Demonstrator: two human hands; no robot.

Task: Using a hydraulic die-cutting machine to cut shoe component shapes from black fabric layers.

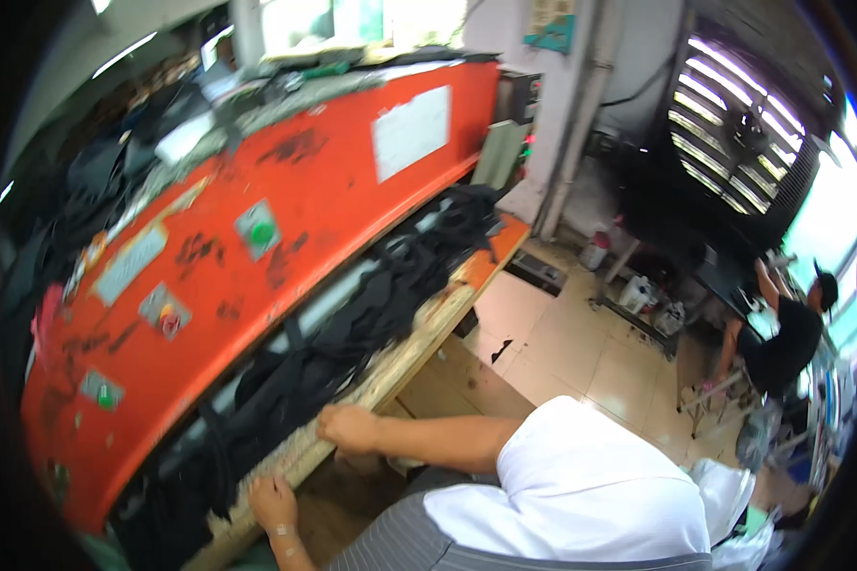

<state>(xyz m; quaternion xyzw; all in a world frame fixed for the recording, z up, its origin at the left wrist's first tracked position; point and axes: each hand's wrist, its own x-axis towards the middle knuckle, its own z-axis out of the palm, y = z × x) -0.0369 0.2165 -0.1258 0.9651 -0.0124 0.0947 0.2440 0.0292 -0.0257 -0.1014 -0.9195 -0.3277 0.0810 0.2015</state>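
My left hand (273, 502) is at the front edge of a worn wooden board (409, 354), its fingers curled against it. Farther along the same edge, my right hand (348, 428) is closed on the board, knuckles up. Neither hand shows a loose piece in it, though the undersides of the fingers are hidden. Behind the board lies a long heap of black fabric strips (305, 371), just beyond both hands. Above this heap rises the large red machine (300, 171), with green and red push buttons on its front.
Tools and dark cloth lie along the machine's top (286, 90). A control box (519, 100) stands at its far end. To the right, a person in black (786, 333) works beside a dark bench, with containers (636, 293) beneath it. A large fan (745, 124) hangs before bright slats.
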